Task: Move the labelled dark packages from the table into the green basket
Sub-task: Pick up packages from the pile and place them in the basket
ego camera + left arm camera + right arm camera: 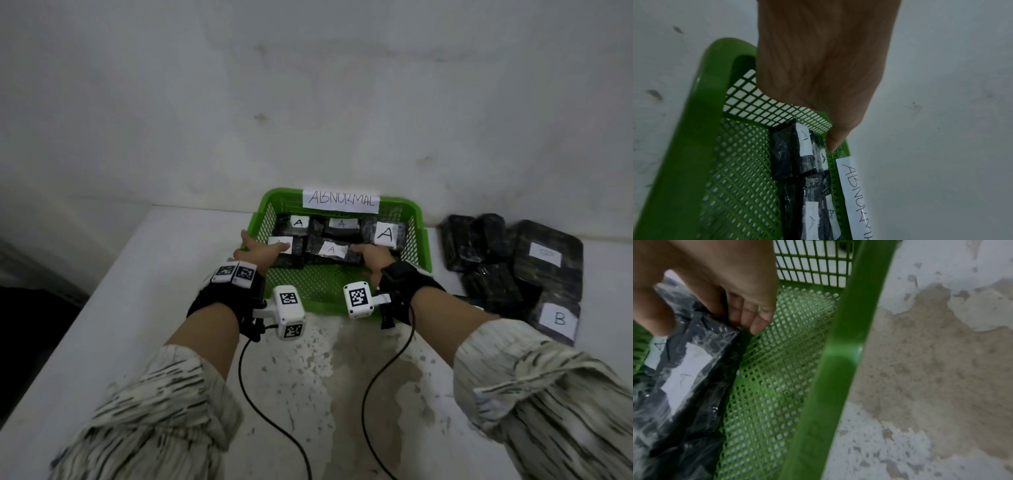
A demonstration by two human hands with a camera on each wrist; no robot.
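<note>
Five dark plastic-wrapped packages with white "A" labels (pixel 342 240) lie in the far half of the green mesh plastic basket (pixel 310 284); the right hand (pixel 371 255) pinches the near right corner of the near middle package (pixel 330 251), thumb and fingers curled on its wrap; the left hand (pixel 260 251) reaches over the near left package (pixel 286 250), its grip impossible to tell; more dark packages (pixel 513 270), one marked "B", sit piled on the white table (pixel 137 325) right of the basket.

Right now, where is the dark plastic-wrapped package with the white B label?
In the head view, the B-labelled dark package lies on the white table, nearest the camera in the pile right of the green mesh basket.
</note>
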